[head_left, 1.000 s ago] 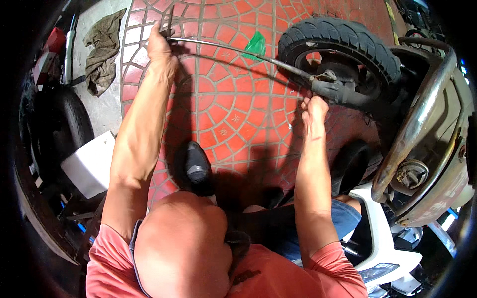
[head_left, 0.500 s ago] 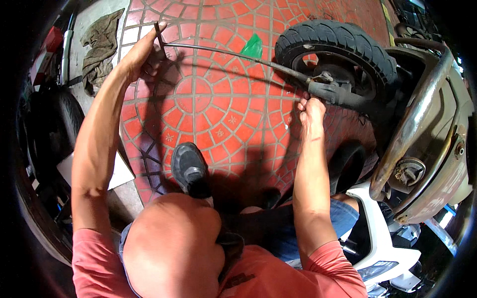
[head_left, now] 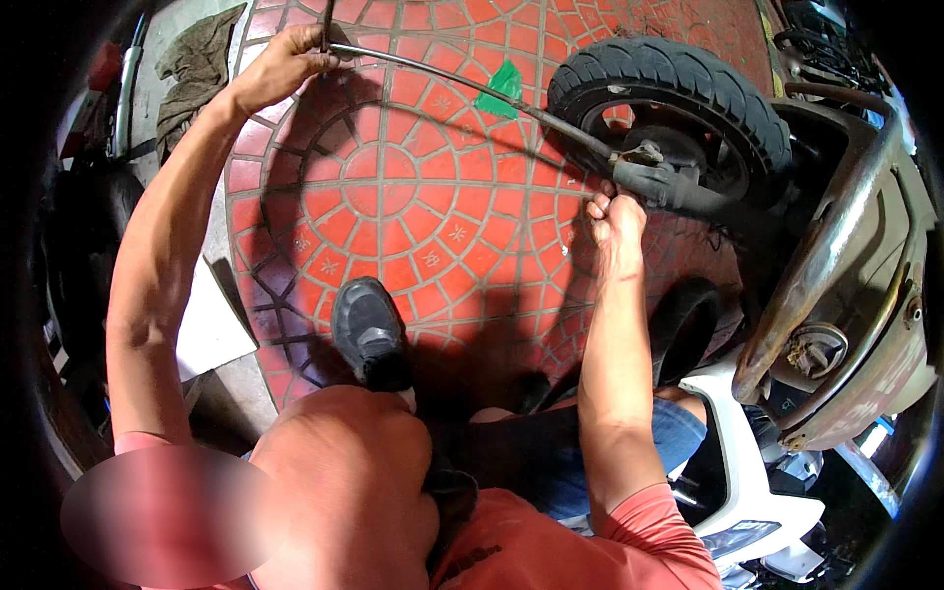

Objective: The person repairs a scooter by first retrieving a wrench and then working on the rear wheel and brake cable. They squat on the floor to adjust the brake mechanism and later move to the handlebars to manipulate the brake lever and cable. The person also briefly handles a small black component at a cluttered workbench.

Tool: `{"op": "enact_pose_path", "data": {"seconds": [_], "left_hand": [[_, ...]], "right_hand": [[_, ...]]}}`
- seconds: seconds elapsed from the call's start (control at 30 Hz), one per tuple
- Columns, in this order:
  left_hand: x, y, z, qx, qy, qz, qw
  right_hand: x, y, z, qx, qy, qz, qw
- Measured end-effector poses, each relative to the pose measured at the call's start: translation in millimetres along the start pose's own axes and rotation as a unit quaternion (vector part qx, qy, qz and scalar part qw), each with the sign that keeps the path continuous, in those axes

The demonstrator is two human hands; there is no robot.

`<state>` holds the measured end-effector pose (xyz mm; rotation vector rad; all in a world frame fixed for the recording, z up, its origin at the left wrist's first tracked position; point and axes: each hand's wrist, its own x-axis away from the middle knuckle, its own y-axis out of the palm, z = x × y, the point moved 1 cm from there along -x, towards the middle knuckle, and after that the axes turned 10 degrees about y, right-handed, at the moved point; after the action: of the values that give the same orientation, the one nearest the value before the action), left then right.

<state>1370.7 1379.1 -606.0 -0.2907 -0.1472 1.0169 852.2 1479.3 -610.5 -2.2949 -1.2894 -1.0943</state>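
My left hand (head_left: 285, 67) is closed at the crossbar end of a long T-handle wrench (head_left: 423, 71), at the upper left. From there the wrench's thin shaft slopes down to the right, thickens, and meets a dark grey metal cylinder (head_left: 644, 181) beside a wheel with a black treaded tyre (head_left: 678, 93). Just below that cylinder, my right hand (head_left: 618, 214) is closed with its fingers curled against the underside. Whatever sits between those fingers is hidden.
Red patterned tiles (head_left: 374, 187) cover the floor, with a green scrap (head_left: 501, 90) beneath the shaft. A grey cloth (head_left: 197, 74) lies at upper left, a white panel (head_left: 211, 320) below it. Rusty bent tubing (head_left: 821, 246) and a white plastic body part (head_left: 723, 423) crowd the right.
My left hand has moved upward with the wrench's handle end, so the shaft slopes more steeply. The crossbar now stands above the hand. My right hand stays by the cylinder.
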Motion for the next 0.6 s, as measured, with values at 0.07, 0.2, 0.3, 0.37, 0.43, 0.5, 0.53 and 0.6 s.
{"op": "enact_pose_path", "data": {"seconds": [0.07, 0.2, 0.3, 0.37, 0.43, 0.5, 0.53, 0.6], "left_hand": [[-13.3, 18.8, 46.1, -0.334, 0.127, 0.077, 0.931], [5.1, 20.8, 39.9, -0.385, 0.016, 0.072, 0.92], [17.0, 21.5, 9.9, -0.112, -0.051, 0.122, 0.985], [22.9, 22.2, 6.6, 0.113, -0.14, 0.146, 0.973], [27.8, 25.6, 15.8, 0.222, -0.205, 0.208, 0.93], [21.6, 29.3, 28.3, 0.233, -0.294, 0.217, 0.901], [18.1, 34.4, 38.0, 0.158, -0.302, 0.204, 0.917], [15.4, 29.9, 47.0, 0.172, -0.349, 0.173, 0.905]], "right_hand": [[-0.8, -8.8, 0.4, -0.033, 0.003, 0.007, 0.999], [-2.5, 6.4, 11.5, -0.092, -0.014, 0.023, 0.995], [-14.4, 16.0, 24.4, -0.14, -0.064, 0.042, 0.987], [-16.9, 14.9, 28.8, -0.17, -0.07, 0.022, 0.983], [-16.5, 23.2, 29.5, -0.186, -0.059, 0.031, 0.98], [-15.4, 25.9, 30.2, -0.198, -0.055, 0.043, 0.978], [-15.9, 25.7, 30.0, -0.197, -0.055, 0.041, 0.978], [-14.1, 26.5, 28.1, -0.198, -0.055, 0.039, 0.978]]}}
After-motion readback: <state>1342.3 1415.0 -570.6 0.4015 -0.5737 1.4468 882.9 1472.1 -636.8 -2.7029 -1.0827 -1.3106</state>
